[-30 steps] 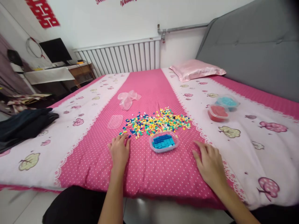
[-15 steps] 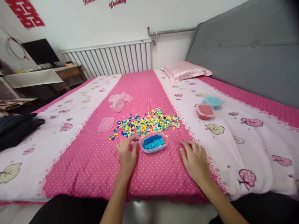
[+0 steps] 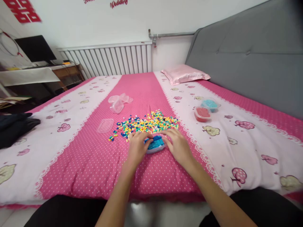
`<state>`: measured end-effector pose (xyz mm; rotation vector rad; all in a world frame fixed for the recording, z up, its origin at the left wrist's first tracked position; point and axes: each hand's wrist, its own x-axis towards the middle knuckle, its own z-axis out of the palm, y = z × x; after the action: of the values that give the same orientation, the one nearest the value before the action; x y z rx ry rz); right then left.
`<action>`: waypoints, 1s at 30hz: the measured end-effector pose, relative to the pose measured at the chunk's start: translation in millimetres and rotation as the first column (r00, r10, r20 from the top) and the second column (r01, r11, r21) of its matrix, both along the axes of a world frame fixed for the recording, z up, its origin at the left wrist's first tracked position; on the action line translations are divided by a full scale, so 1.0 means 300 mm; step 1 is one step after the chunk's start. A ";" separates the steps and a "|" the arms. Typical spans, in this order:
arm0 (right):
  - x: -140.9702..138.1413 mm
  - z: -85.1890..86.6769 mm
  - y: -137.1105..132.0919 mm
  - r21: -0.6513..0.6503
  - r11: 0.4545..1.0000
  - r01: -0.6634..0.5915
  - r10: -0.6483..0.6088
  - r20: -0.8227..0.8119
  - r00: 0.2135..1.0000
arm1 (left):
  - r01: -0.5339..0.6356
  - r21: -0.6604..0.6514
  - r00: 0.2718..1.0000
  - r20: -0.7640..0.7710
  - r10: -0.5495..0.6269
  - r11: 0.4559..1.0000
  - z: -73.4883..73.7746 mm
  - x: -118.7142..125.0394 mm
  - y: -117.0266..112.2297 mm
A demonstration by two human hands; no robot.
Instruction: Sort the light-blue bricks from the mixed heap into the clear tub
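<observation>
A small clear container of dark blue bricks [image 3: 155,143] sits on the pink dotted bedspread [image 3: 146,170], just in front of a pile of loose mixed-colour bricks [image 3: 146,123]. My left hand [image 3: 137,148] wraps the container's left side. My right hand [image 3: 178,145] closes round its right side, fingers reaching over the far rim. Both hands touch the container, which rests on the bed.
A flat clear lid [image 3: 105,125] lies left of the pile, and empty clear containers [image 3: 118,102] sit further back. A red-filled tub [image 3: 202,113] and a light blue one [image 3: 210,104] stand to the right. A pink pillow [image 3: 186,73] and grey headboard [image 3: 248,56] lie beyond.
Both hands moved inward from resting flat on the bedspread and now grip the blue-brick container from either side. The view shifted slightly left.
</observation>
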<state>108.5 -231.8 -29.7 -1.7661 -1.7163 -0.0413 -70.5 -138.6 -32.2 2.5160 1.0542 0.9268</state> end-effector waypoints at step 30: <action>0.095 0.072 0.127 -0.239 0.965 -0.111 0.133 0.077 0.988 | 0.195 -0.259 0.964 0.230 -0.136 0.946 -0.137 -0.058 -0.023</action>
<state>136.9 -193.7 -8.1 -1.8460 -1.9614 0.1414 -87.8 -145.5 -73.3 2.1823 0.8274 0.9007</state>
